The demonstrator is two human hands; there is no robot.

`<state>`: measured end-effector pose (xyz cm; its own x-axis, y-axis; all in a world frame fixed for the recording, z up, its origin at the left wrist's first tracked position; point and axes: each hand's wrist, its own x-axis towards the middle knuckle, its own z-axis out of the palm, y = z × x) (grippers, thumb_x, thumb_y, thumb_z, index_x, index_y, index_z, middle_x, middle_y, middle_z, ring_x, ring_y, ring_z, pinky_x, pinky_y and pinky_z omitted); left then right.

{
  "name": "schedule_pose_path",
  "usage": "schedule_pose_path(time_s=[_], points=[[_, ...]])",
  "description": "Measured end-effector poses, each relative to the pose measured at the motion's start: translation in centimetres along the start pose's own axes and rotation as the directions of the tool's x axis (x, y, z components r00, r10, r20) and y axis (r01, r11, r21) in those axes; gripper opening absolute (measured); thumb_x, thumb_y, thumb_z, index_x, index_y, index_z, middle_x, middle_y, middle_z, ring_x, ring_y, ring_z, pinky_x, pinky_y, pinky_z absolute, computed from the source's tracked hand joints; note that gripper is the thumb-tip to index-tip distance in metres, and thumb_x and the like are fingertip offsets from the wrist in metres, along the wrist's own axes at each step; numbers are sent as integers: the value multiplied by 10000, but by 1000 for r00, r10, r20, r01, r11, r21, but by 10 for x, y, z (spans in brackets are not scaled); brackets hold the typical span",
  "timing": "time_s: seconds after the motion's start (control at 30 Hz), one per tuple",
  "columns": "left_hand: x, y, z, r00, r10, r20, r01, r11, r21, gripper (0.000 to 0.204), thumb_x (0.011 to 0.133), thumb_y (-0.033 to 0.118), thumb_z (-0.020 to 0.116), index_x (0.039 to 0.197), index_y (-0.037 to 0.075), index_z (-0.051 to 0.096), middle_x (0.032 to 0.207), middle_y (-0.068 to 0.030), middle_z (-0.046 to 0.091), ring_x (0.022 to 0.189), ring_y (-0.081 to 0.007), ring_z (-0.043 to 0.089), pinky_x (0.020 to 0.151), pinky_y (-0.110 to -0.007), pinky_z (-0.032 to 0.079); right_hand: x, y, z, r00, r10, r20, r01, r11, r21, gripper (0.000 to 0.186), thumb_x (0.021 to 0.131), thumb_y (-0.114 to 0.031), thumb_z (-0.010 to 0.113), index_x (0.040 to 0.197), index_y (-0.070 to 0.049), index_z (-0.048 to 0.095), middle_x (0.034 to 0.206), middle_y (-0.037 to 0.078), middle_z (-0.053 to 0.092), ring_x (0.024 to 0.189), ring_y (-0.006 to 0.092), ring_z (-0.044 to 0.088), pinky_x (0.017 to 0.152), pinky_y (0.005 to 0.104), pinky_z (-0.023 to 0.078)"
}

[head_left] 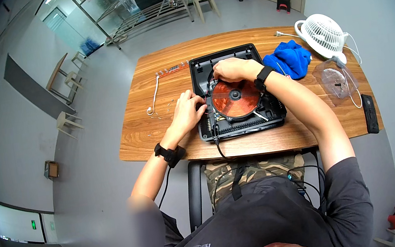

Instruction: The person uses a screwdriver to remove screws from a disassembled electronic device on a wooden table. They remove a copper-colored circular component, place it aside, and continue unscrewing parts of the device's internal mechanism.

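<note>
An opened induction cooker in a black casing (244, 128) lies on the wooden table in front of me, its round copper coil (224, 100) exposed. My right hand (231, 69) reaches over the coil to its upper left side. Its fingers are closed beside a black wire (210, 79); their tips are hidden, so what they grip does not show. At the casing's left edge is my left hand (188, 111), fingers bent and pressed together near the inner wiring. Whatever they pinch is too small to name. A black power cord (217, 143) leaves the casing at the front.
Left of the casing lie an orange circuit strip (173, 70), a white cable (155, 94) and small loose pieces. To the right are a blue cloth (290, 60), a white fan (322, 35), a clear round part (337, 81) and a black flat bar (370, 113).
</note>
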<state>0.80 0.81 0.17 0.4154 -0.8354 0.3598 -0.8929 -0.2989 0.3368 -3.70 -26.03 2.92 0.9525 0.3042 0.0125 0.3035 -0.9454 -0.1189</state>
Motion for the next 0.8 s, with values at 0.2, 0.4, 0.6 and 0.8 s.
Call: schedule_pose_path(time_s=[0.2,0.4,0.6,0.8], points=[[-7,-1,-7,998,-50,24,53,985,-162,181,846,202,786,901,38,732,983,-133,606,998,-328,594,899,-418,490,-5,0,2,987,-38,-153,38,999,0,273,864,-108,593,1064,-95,778,983,181,737,969,373,700,840,451,562],[-15,3,-6,996,-46,83,61,980,-188,183,802,181,826,851,36,726,989,-135,587,989,-321,591,884,-409,496,-7,-3,2,1000,5,-28,-5,1000,-2,318,848,-67,609,1127,-77,761,1100,133,663,1096,326,617,943,410,525],[-16,12,-2,992,23,124,-20,999,-28,194,774,181,842,801,40,712,1003,-124,576,988,-321,568,895,-407,493,-10,-8,3,998,57,2,-56,996,-70,361,877,-87,579,1192,-133,749,1240,115,587,1232,304,547,1023,407,492],[-15,13,-1,981,50,190,-53,999,11,178,804,188,812,839,42,715,1024,-122,594,1011,-334,566,927,-417,481,-11,-12,8,997,64,-32,-64,998,2,402,885,-62,555,1256,-97,709,1206,130,585,1201,314,549,1034,409,473]])
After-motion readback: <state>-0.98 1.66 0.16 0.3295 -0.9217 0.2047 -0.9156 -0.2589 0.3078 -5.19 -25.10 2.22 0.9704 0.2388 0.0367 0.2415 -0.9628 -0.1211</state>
